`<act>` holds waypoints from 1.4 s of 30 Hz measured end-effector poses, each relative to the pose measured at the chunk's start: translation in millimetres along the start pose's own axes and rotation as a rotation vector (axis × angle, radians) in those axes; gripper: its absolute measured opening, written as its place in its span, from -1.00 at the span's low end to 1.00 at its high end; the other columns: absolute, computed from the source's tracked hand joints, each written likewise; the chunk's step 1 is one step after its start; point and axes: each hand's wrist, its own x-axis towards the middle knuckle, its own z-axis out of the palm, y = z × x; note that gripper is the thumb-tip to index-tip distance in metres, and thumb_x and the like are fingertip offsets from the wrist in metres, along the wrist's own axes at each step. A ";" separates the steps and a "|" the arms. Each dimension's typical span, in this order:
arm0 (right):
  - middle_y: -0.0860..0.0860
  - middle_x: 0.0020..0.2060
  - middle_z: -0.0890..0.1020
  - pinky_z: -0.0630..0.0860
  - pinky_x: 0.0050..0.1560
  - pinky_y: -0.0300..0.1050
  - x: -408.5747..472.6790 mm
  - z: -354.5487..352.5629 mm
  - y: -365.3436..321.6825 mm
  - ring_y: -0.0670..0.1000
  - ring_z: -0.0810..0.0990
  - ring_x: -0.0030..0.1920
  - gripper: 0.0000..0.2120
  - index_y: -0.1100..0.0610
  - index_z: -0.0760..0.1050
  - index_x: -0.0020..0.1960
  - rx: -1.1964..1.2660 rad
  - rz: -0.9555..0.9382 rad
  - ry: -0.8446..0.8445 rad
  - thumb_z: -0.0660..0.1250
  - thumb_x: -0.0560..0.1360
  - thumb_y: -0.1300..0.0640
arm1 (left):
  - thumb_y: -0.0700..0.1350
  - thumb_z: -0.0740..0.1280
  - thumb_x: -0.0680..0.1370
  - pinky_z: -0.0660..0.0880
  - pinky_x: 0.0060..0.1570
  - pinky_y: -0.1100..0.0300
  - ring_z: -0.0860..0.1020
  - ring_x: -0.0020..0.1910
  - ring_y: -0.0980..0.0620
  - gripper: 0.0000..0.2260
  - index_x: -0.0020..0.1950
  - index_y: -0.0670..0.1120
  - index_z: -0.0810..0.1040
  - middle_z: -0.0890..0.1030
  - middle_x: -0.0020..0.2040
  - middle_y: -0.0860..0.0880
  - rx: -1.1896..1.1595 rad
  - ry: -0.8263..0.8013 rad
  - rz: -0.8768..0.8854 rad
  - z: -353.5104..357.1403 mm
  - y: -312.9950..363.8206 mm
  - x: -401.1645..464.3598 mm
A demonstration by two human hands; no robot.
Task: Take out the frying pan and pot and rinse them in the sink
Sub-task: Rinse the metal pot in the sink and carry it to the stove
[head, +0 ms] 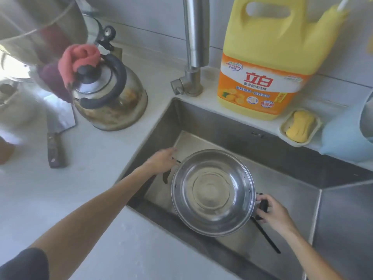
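Pot [212, 190] between 2 hands, in sink [282, 158]

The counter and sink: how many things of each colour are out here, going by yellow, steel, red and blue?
Yellow: 2, the detergent jug and the sponge.
Steel: 4, the pot, the kettle, the faucet and the cleaver.
Red: 1, the cloth.
Blue: 1, the blue cloth.
Total: 8.

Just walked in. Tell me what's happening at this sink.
A person is holding a round stainless steel pot down in the steel sink. The right hand grips its black side handle; the left hand is at the opposite handle. No water shows coming from the metal faucet.
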 end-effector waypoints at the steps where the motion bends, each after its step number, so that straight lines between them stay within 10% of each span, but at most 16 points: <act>1: 0.01 -0.06 0.65 0.66 -0.24 -0.02 1.3 -0.8 0.0 0.03 0.69 -0.21 -0.63 -0.15 0.52 -0.19 -0.002 -0.003 0.000 0.40 0.43 0.35 | -0.04 0.23 0.55 0.49 0.12 0.05 0.55 0.06 0.00 -0.59 0.40 0.06 0.33 0.57 0.18 0.01 -0.052 0.214 0.093 -15.0 14.3 -0.4; 5: 0.04 -0.13 0.65 0.66 -0.21 0.04 6.5 -2.2 3.4 0.00 0.70 -0.31 -0.64 -0.16 0.49 -0.21 -0.012 -0.007 0.015 0.41 0.43 0.33 | 0.33 0.22 0.41 0.34 -0.30 0.24 0.50 -0.21 0.20 -0.48 0.34 0.23 0.31 0.53 -0.17 0.22 -0.258 0.821 0.181 -81.0 71.8 9.8; 11: 0.04 -0.11 0.63 0.67 -0.20 -0.01 9.8 -1.3 5.2 -0.01 0.70 -0.29 -0.65 -0.15 0.48 -0.20 -0.034 -0.003 0.003 0.41 0.44 0.32 | 0.14 0.24 0.44 0.30 -0.23 0.20 0.58 -0.04 0.00 -0.74 0.04 0.14 0.62 0.63 -0.07 0.12 -0.027 0.696 0.160 -97.9 93.6 39.6; 21: -0.04 -0.08 0.61 0.62 -0.34 -0.21 6.3 4.5 8.3 0.04 0.68 -0.21 -0.71 -0.05 0.46 -0.14 -0.009 0.009 0.011 0.41 0.43 0.33 | 0.29 0.22 0.47 0.48 -0.16 0.13 0.55 -0.17 0.12 -0.71 0.05 0.14 0.43 0.52 -0.20 0.16 -0.327 0.684 0.132 -39.8 26.0 2.6; 26: -0.08 -0.15 0.58 0.60 -0.38 -0.25 6.2 8.1 13.3 0.00 0.61 -0.24 -0.68 -0.10 0.45 -0.20 0.005 0.027 0.044 0.39 0.42 0.33 | 0.12 0.28 0.48 0.47 0.04 0.07 0.51 -0.04 -0.02 -0.63 0.27 0.09 0.42 0.50 0.14 -0.05 0.139 -0.045 -0.062 26.7 -27.0 -2.3; 31: 0.00 -0.11 0.55 0.59 -0.40 -0.28 11.2 12.5 22.4 -0.03 0.58 -0.23 -0.67 -0.08 0.43 -0.16 0.029 0.055 0.037 0.34 0.46 0.37 | -0.06 0.29 0.50 0.39 0.22 0.12 0.44 0.28 -0.05 -0.73 0.20 0.04 0.50 0.47 0.33 -0.07 -0.129 -0.107 -0.119 41.1 -26.3 5.2; 42: 0.11 -0.20 0.60 0.51 -0.38 -0.29 -5.1 -19.3 -12.8 -0.05 0.55 -0.41 -0.74 0.21 0.53 0.19 0.348 0.141 -0.156 0.26 0.52 0.36 | 0.03 0.23 0.48 0.36 -0.29 0.21 0.56 -0.26 0.23 -0.83 -0.06 0.31 0.53 0.54 -0.45 0.29 0.173 0.066 0.088 -25.8 -13.5 -25.7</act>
